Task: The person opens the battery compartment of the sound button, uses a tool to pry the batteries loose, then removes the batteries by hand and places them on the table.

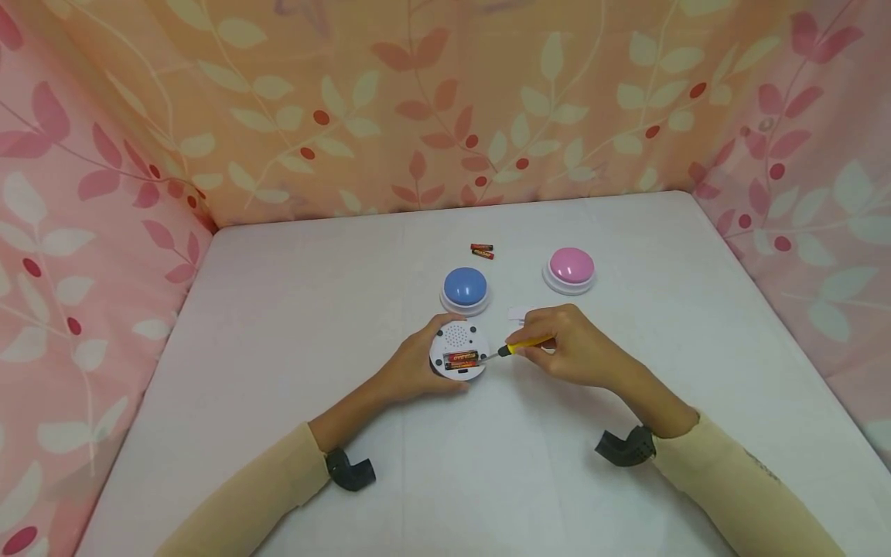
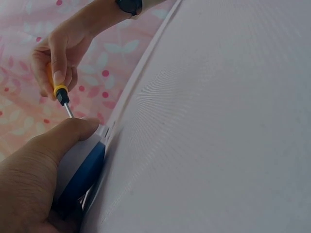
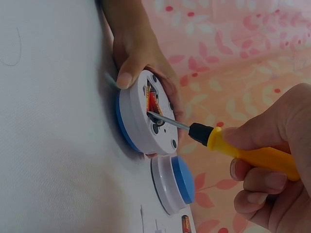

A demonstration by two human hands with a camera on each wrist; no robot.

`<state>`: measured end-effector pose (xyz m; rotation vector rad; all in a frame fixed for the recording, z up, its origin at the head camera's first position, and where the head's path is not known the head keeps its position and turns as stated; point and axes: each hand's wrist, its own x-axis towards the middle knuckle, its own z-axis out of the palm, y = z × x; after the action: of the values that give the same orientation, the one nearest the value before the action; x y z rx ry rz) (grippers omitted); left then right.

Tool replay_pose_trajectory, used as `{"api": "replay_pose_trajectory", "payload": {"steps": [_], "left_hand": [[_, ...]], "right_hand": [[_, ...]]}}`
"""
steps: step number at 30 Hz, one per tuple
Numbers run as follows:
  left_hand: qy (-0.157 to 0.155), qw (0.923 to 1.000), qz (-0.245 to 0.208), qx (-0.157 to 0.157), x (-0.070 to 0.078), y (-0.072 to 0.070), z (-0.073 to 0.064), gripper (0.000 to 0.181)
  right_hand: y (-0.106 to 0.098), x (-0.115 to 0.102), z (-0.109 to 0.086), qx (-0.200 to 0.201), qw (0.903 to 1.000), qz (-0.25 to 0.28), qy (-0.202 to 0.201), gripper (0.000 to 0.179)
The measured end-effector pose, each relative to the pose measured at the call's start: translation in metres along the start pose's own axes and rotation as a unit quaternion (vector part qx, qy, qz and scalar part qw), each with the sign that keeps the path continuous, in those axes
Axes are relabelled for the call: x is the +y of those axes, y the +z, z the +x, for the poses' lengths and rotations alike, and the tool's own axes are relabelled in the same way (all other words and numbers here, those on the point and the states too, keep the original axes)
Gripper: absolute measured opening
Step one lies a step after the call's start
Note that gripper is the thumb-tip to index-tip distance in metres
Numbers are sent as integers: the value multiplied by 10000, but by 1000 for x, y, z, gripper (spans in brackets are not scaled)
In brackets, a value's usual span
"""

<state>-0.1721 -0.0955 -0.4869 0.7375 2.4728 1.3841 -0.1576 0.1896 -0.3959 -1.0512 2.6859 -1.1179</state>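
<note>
My left hand point(image 1: 416, 365) grips a round white buzzer point(image 1: 455, 337) by its sides, its underside turned up and its blue dome facing down, as the right wrist view shows. Two red-and-black batteries point(image 1: 461, 360) sit in its uncovered compartment. In my right hand point(image 1: 578, 344) is a screwdriver point(image 1: 527, 345) with a yellow and black handle. Its metal tip reaches into the compartment at the end of the batteries, and in the right wrist view one battery point(image 3: 155, 103) lies tilted there.
Just beyond the held buzzer stands another buzzer with a blue dome point(image 1: 465, 286). A pink-domed buzzer point(image 1: 572, 265) is to its right. Two loose batteries point(image 1: 482, 251) lie behind them. A small white cover point(image 1: 518, 312) is partly behind my right hand. Patterned curtains point(image 1: 445, 100) border the white table point(image 1: 313, 294).
</note>
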Motion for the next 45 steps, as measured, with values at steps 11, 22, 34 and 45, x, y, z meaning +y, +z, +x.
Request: {"api": "replay_pose_trajectory", "payload": {"steps": [11,22,34,45], "left_hand": [[-101,9999,12,13,1,0,0,103],[-74,9999,-43,55,-1,0,-2,104],[70,9999,-94,55,-2,-1,0,104],[93,9999,-8,86,-3,0,0,104]], "right_hand": [[4,-13,-1,33,9984,-565,-54,21],[13,-32,-1,76,9927,-1178,-259,17],[20,-37,-2,248,9910,-1260,-387,16],[7,1,-1,289,9995,42,81,23]]}}
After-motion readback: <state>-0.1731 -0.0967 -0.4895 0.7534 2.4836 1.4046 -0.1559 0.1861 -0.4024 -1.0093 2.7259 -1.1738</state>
